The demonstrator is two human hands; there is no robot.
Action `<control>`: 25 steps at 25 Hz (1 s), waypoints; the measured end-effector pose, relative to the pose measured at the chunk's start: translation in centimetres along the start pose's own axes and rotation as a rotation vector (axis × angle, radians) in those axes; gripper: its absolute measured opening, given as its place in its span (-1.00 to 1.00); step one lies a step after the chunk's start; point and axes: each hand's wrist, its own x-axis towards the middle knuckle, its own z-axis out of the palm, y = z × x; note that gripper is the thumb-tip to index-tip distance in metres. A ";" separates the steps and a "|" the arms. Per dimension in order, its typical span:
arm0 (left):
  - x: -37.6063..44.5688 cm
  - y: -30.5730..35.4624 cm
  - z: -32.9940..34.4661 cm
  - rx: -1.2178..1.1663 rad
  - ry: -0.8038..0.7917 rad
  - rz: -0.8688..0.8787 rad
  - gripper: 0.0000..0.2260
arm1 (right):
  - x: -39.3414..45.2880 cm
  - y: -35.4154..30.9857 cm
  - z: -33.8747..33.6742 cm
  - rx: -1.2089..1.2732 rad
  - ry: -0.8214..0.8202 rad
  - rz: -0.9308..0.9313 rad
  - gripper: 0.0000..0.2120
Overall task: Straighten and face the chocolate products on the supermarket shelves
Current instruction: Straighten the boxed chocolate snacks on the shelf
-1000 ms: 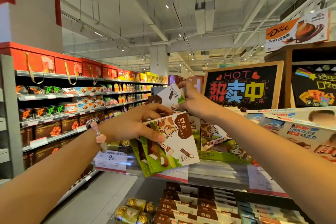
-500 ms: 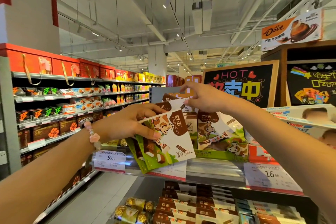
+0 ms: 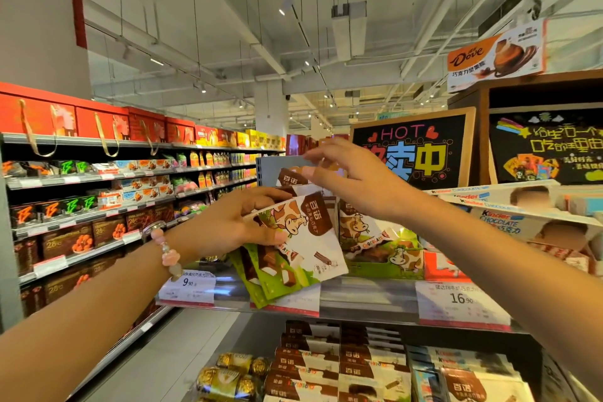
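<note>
- The left hand (image 3: 228, 225) grips a small fan of cow-print chocolate bags (image 3: 303, 245), thumb across the front and fingers curled over the top edge. It holds them just off the top shelf (image 3: 368, 299), probably to keep them out of the way while the row behind is tidied.
- The right hand (image 3: 352, 179) reaches above the display tray (image 3: 385, 258), fingers loosely spread and holding nothing. Its fingertips hover at the top of an upright bag (image 3: 290, 178) at the back, likely about to push it square.
- The held bags tilt, faces toward the camera, lower corners hanging past the shelf lip.
- Each bag has a brown patch with the characters 百诺. The green tray front reads "CHOCOLATE" beside a cartoon cow.
- To the right lie Kinder Chocolate boxes (image 3: 509, 222), their name printed in blue and red.
- Price tags on the shelf edge read 9.90 (image 3: 189, 282) and 16.90 (image 3: 461, 299).
- Behind stands a chalkboard sign (image 3: 421, 147) saying "HOT". A hanging Dove banner (image 3: 496, 55) sits above.
</note>
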 end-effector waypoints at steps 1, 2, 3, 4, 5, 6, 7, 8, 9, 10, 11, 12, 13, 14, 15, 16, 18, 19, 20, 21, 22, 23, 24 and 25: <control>-0.2 0.2 0.1 -0.064 0.008 -0.002 -0.65 | -0.4 -0.4 -0.1 -0.008 -0.034 0.004 -0.51; -0.4 0.5 0.2 -0.132 0.015 -0.008 -0.70 | -0.7 -0.7 -0.1 -0.046 -0.111 0.038 -0.49; -0.5 0.9 0.3 -0.184 0.032 -0.011 -0.78 | -0.8 -0.9 0.0 -0.059 -0.182 0.082 -0.48; -0.5 1.2 0.3 -0.213 0.057 -0.007 -0.84 | -0.9 -1.0 0.1 -0.017 -0.220 0.125 -0.54; -0.4 1.4 0.3 -0.234 0.082 -0.003 -0.85 | -0.9 -1.0 0.2 0.083 -0.214 0.152 -0.64; -0.3 1.6 0.4 -0.248 0.096 0.000 -0.84 | -0.9 -1.0 0.2 0.183 -0.197 0.168 -0.75; -0.1 1.8 0.4 -0.251 0.109 0.003 -0.82 | -1.0 -0.9 0.1 0.250 -0.184 0.175 -0.81; 0.2 1.8 0.5 -0.244 0.128 0.008 -0.78 | -1.1 -0.8 0.0 0.281 -0.178 0.187 -0.84; 0.5 1.7 0.6 -0.237 0.151 0.012 -0.73 | -1.2 -0.7 -0.4 0.312 -0.175 0.212 -0.85; 0.8 1.7 0.8 -0.227 0.174 0.009 -0.67 | -1.2 -0.5 -0.9 0.333 -0.172 0.243 -0.85; 1.1 1.7 0.8 -0.177 0.180 0.004 -0.60 | -1.1 -0.4 -1.5 0.345 -0.172 0.276 -0.82; 1.4 1.8 1.0 -0.078 0.154 0.009 -0.53 | -1.0 -0.1 -2.4 0.352 -0.166 0.308 -0.78; 1.8 1.8 1.3 0.060 0.114 0.011 -0.46 | -0.9 0.2 -3.5 0.363 -0.152 0.335 -0.76; 2.1 1.6 1.6 0.203 0.094 0.014 -0.40 | -0.8 0.5 -4.6 0.387 -0.121 0.354 -0.75; 2.4 1.3 1.8 0.358 0.115 0.016 -0.36 | -0.7 0.9 -5.8 0.411 -0.071 0.372 -0.74; 2.9 1.1 2.0 0.538 0.173 0.027 -0.36 | -0.7 1.3 -6.9 0.430 -0.006 0.392 -0.72; 3.8 1.1 2.5 0.901 0.260 0.087 -0.33 | -0.4 2.3 -8.7 0.450 0.131 0.417 -0.71; 4.7 1.3 3.1 0.986 0.241 0.126 -0.31 | -0.3 2.9 -9.4 0.440 0.194 0.419 -0.72; 5.4 1.7 3.6 1.013 0.195 0.159 -0.32 | -0.1 3.3 -9.7 0.418 0.247 0.418 -0.69; 6.3 2.1 4.3 0.996 0.126 0.186 -0.35 | 0.1 3.7 -9.8 0.381 0.299 0.424 -0.64; 7.2 2.7 5.2 0.968 0.062 0.204 -0.38 | 0.2 4.3 -9.8 0.350 0.351 0.431 -0.57; 8.1 3.1 5.9 0.949 0.006 0.194 -0.40 | 0.3 4.8 -9.8 0.335 0.397 0.439 -0.52; 8.9 3.4 6.5 0.950 -0.032 0.172 -0.37 | 0.2 5.2 -9.6 0.336 0.432 0.443 -0.49; 9.6 3.7 6.9 0.969 -0.063 0.145 -0.32 | 0.0 5.6 -9.5 0.338 0.453 0.444 -0.48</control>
